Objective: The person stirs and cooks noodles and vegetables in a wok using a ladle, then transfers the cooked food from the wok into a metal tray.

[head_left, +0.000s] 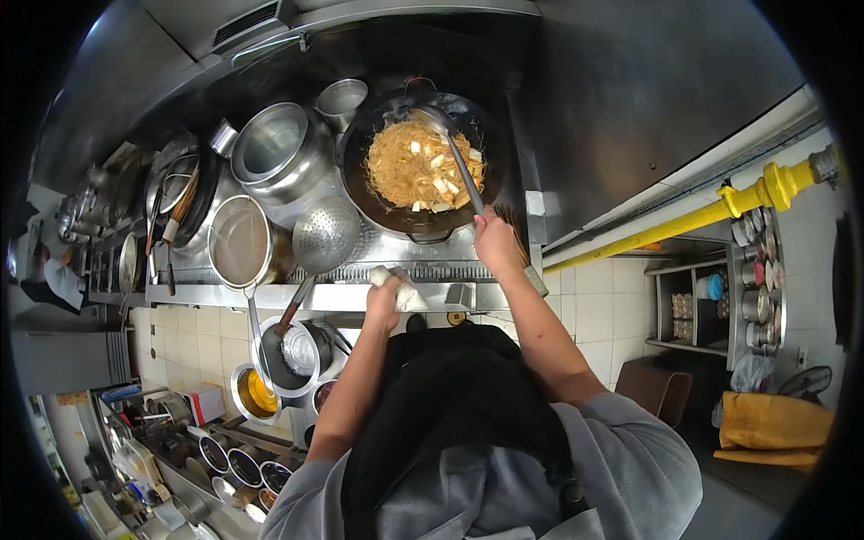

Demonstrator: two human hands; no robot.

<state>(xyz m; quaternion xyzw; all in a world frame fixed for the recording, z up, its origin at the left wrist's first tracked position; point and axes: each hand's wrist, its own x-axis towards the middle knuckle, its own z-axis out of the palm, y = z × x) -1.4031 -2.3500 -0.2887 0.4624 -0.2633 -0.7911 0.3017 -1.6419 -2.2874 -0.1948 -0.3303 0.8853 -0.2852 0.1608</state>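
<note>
A black wok (356,200) sits on the stove, filled with orange-brown thin noodles (396,171) and pale white chunks. My right hand (498,241) is wrapped round the handle of a metal ladle (464,171), whose bowl rests at the far side of the noodles. At the stove's front edge my left hand (382,301) is closed on a bunched white cloth (405,292), apart from the wok. To the wok's left, a perforated skimmer (326,236) lies with its handle towards me.
Left of the wok stand a large steel pot (281,148), a smaller pot (342,101) and a mesh strainer (239,241). A bamboo brush (531,270) lies beside my right hand. A yellow pipe (684,223) runs along the right. Below left are sauce containers (245,468).
</note>
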